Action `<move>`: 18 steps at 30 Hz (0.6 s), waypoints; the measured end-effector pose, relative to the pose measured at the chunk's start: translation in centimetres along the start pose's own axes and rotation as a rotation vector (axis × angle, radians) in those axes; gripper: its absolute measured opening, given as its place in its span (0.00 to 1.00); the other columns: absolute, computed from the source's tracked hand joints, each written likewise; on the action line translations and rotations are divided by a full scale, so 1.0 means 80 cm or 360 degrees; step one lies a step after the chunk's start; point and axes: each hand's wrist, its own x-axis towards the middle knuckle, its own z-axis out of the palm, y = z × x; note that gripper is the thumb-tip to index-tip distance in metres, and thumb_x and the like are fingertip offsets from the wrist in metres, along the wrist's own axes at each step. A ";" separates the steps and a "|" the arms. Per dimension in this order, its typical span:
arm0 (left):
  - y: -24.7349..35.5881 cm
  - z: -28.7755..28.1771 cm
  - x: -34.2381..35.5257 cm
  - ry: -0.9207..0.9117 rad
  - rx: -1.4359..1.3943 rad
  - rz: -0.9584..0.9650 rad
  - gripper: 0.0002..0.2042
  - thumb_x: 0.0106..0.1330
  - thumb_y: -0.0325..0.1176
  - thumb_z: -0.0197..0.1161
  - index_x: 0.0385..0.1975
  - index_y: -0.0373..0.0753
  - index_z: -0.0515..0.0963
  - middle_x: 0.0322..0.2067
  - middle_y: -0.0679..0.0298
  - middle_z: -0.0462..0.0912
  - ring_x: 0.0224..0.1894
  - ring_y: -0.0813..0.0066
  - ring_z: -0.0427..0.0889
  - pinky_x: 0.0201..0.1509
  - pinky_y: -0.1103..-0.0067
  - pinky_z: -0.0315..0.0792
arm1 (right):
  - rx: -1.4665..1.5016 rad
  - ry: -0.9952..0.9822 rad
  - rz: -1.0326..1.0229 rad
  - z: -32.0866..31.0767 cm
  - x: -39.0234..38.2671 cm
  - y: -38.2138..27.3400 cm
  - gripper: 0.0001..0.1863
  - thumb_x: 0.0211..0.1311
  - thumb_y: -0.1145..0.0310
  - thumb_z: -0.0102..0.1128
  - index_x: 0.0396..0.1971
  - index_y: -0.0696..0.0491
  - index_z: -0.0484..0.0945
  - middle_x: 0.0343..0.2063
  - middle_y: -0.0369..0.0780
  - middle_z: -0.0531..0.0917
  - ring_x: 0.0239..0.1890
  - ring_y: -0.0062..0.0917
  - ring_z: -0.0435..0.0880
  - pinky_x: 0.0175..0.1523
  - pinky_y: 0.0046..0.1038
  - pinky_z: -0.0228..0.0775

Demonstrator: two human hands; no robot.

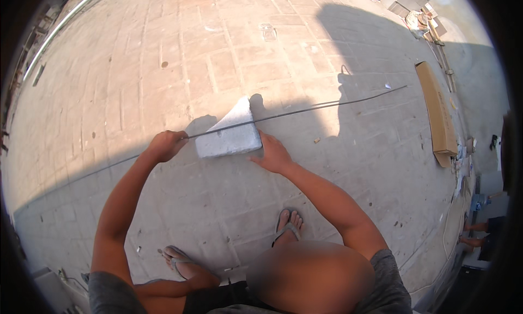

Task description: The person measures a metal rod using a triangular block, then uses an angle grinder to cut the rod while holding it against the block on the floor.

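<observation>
My left hand [165, 146] is closed round a long, thin, dark metal rod [294, 112]. The rod runs from the lower left, over a pale block [231, 139], to the far right. That block is whitish and rough-looking; sun lights its far part and shade covers the near part. At its right end is my right hand [274, 153], fingers against the side and thumb spread toward the near corner. Whether the fingers reach under the block is hidden.
Paved ground [234, 194] spreads all round, part sunlit and part shaded. A long brown cardboard box [436, 115] lies at the right. A white pipe [57, 33] runs along the far left. My sandalled feet [289, 224] stand near the block. At the right edge, another person's limbs [475, 227] show.
</observation>
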 end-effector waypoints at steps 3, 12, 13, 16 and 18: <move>-0.002 0.001 0.002 0.0028 0.0004 0.0000 0.13 0.72 0.42 0.56 0.42 0.40 0.81 0.35 0.49 0.85 0.41 0.48 0.83 0.47 0.61 0.75 | -0.0046 -0.0090 -0.0042 -0.002 0.002 0.003 0.47 0.58 0.55 0.69 0.70 0.60 0.54 0.63 0.54 0.71 0.67 0.45 0.68 0.71 0.42 0.57; 0.041 0.007 0.022 0.0119 -0.0227 0.0185 0.13 0.68 0.41 0.60 0.42 0.37 0.81 0.33 0.50 0.85 0.37 0.51 0.84 0.43 0.63 0.76 | 0.0060 -0.0102 -0.0096 -0.012 0.001 0.012 0.37 0.67 0.61 0.59 0.69 0.61 0.56 0.61 0.55 0.72 0.65 0.47 0.69 0.70 0.42 0.59; 0.044 0.007 0.025 0.0111 -0.0273 0.0182 0.13 0.68 0.41 0.61 0.42 0.37 0.81 0.33 0.49 0.85 0.37 0.52 0.84 0.43 0.64 0.76 | 0.0029 -0.0157 -0.0041 -0.012 0.000 0.013 0.36 0.67 0.61 0.58 0.69 0.61 0.56 0.61 0.55 0.72 0.65 0.47 0.69 0.70 0.42 0.59; 0.048 0.007 0.034 0.0131 -0.0238 0.0183 0.12 0.68 0.39 0.62 0.39 0.36 0.81 0.30 0.50 0.85 0.34 0.54 0.85 0.41 0.66 0.76 | 0.0072 -0.0144 -0.0064 -0.010 -0.003 0.016 0.35 0.68 0.62 0.56 0.69 0.61 0.56 0.62 0.55 0.72 0.66 0.47 0.69 0.70 0.41 0.60; 0.046 0.008 0.036 0.0091 -0.0336 0.0110 0.11 0.68 0.37 0.62 0.38 0.35 0.81 0.28 0.51 0.85 0.31 0.58 0.85 0.39 0.67 0.77 | 0.0110 -0.0109 -0.0121 -0.009 -0.004 0.019 0.34 0.69 0.62 0.55 0.69 0.62 0.56 0.62 0.55 0.71 0.66 0.46 0.68 0.70 0.41 0.60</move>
